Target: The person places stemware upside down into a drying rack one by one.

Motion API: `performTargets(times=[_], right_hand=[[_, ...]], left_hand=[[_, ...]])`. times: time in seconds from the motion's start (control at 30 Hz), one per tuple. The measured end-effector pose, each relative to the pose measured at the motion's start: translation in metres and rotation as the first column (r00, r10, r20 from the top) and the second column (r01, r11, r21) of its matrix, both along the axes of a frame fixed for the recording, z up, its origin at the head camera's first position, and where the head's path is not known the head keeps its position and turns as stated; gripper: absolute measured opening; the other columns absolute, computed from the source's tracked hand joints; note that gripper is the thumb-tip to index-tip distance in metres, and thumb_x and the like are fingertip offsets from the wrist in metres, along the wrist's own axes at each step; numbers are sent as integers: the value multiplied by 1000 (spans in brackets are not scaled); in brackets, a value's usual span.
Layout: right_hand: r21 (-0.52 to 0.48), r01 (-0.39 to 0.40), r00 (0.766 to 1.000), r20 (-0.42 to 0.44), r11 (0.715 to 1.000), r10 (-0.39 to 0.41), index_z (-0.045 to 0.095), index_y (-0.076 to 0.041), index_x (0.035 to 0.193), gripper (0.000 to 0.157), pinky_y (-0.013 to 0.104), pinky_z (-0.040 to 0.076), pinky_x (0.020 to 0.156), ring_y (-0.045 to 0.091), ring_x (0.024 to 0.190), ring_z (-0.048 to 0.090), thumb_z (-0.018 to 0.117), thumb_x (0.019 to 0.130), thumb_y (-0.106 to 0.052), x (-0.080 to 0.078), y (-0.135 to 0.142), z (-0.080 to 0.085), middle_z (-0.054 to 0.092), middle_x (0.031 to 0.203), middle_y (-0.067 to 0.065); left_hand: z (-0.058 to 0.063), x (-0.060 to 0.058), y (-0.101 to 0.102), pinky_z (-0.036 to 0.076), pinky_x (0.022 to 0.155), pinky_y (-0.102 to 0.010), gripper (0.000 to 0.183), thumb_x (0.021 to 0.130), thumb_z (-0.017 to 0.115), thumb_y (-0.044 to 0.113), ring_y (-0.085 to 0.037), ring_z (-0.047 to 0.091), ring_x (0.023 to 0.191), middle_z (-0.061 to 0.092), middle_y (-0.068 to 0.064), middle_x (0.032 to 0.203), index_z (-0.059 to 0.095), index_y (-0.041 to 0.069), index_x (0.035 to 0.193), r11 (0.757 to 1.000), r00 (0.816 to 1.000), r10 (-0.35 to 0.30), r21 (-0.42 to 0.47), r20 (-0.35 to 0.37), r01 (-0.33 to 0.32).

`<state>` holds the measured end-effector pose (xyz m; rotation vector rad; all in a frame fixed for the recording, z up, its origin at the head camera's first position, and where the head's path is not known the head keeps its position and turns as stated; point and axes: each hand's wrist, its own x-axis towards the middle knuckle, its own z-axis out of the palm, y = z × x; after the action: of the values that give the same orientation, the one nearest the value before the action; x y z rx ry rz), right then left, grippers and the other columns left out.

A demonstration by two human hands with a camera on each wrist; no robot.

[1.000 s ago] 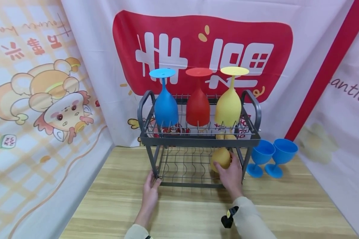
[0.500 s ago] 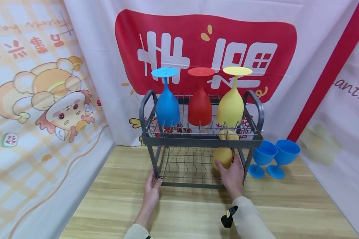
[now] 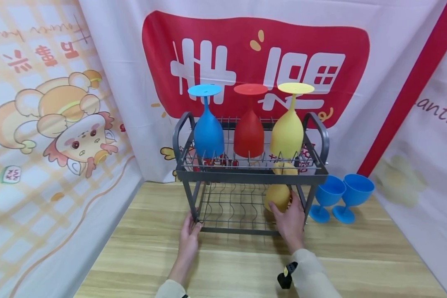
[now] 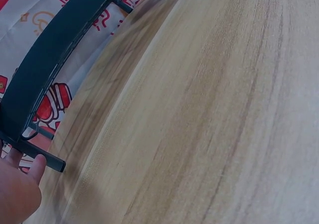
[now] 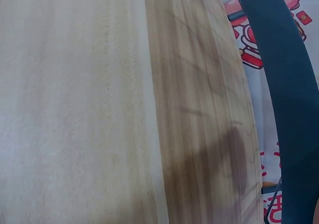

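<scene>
A dark grey two-tier dish rack (image 3: 251,178) stands on the wooden table. My left hand (image 3: 189,238) grips its front left leg low down; in the left wrist view, fingertips of the left hand (image 4: 20,191) show against that leg. With thumb in front and fingers on the right side, my right hand (image 3: 291,221) holds a yellow goblet (image 3: 277,198) upside down at the right of the lower shelf. The upper shelf's front bar hides part of it. On the upper shelf, a blue goblet (image 3: 208,136), a red goblet (image 3: 248,134) and another yellow goblet (image 3: 287,134) stand inverted in a row.
Right of the rack, two blue goblets stand upright on the table, a nearer blue goblet (image 3: 330,191) and a farther-right blue goblet (image 3: 357,190). Printed cloth (image 3: 119,82) hangs behind the rack and along both sides. The wooden table (image 3: 238,269) extends in front.
The head view has shifted slightly. Both hands keep their places, left on the rack's leg and right on the yellow goblet; the right wrist has turned a little.
</scene>
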<state>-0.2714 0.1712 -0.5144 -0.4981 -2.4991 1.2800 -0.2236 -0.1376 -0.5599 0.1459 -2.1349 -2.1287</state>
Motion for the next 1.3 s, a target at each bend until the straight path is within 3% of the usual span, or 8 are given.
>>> performTargets(times=[0.33, 0.5, 0.67, 0.8, 0.9, 0.97, 1.1, 1.3], right_hand=[[-6, -101, 990, -104, 995, 100, 30, -8, 165, 88, 61, 45, 120, 42, 149, 47, 80, 96, -30, 15, 2, 2, 44, 164, 22], [94, -139, 945, -285, 986, 160, 45, -2, 156, 79, 57, 51, 115, 41, 141, 57, 85, 92, -26, 41, 8, -6, 55, 156, 22], [209, -87, 866, -468, 974, 178, 61, -1, 141, 67, 19, 50, 110, 34, 123, 67, 91, 85, -20, 66, 29, -14, 70, 136, 18], [112, -42, 839, -536, 993, 96, 66, -2, 133, 55, 1, 39, 103, 12, 116, 66, 89, 85, -12, 75, 56, -15, 75, 125, 15], [-4, 21, 873, -487, 1000, -21, 66, -6, 135, 51, 3, 41, 100, -6, 112, 60, 87, 89, -17, 77, 76, -15, 74, 126, 13], [-66, 74, 901, -424, 995, -95, 63, -8, 139, 55, 5, 43, 98, -7, 113, 58, 85, 91, -24, 76, 88, -15, 73, 131, 12], [-117, 150, 945, -274, 982, -177, 52, -12, 152, 72, 19, 45, 102, 12, 129, 58, 83, 93, -40, 67, 110, -16, 65, 146, 10], [-178, 185, 973, -107, 967, -206, 33, -15, 165, 93, 56, 42, 123, 36, 150, 45, 73, 94, -59, 51, 129, -19, 46, 166, 14]], left_hand=[[1, 2, -2, 20, 129, -69, 59, 109, 49, 8, -44, 28, 161, 34, -19, 172, 37, 22, 164, 1000, 1000, 18, -2, 11, -18], [2, 2, -3, 21, 130, -67, 58, 109, 49, 8, -43, 29, 161, 35, -19, 171, 38, 22, 164, 1000, 1000, 19, -7, 2, -19], [2, 2, -5, 23, 130, -66, 58, 108, 49, 5, -43, 30, 160, 36, -19, 171, 39, 20, 164, 1000, 1000, 26, -3, -7, -26], [1, 2, -6, 23, 130, -65, 59, 108, 49, 6, -43, 30, 161, 35, -19, 171, 38, 19, 164, 1000, 1000, 23, -3, -5, -23], [0, 3, -6, 24, 130, -64, 59, 108, 49, 5, -42, 30, 161, 35, -18, 171, 38, 20, 164, 1000, 1000, 24, -2, -8, -24], [0, 3, -6, 24, 130, -64, 59, 108, 49, 5, -42, 30, 160, 34, -18, 172, 38, 20, 164, 1000, 1000, 18, 2, -13, -18], [-1, 3, -4, 23, 130, -66, 60, 108, 49, 6, -43, 29, 161, 33, -18, 173, 37, 22, 165, 1000, 1000, 2, 7, -13, -2], [-2, 2, -2, 20, 130, -68, 60, 109, 49, 10, -43, 27, 162, 31, -18, 173, 34, 20, 166, 1000, 1000, -5, -5, 9, 5]])
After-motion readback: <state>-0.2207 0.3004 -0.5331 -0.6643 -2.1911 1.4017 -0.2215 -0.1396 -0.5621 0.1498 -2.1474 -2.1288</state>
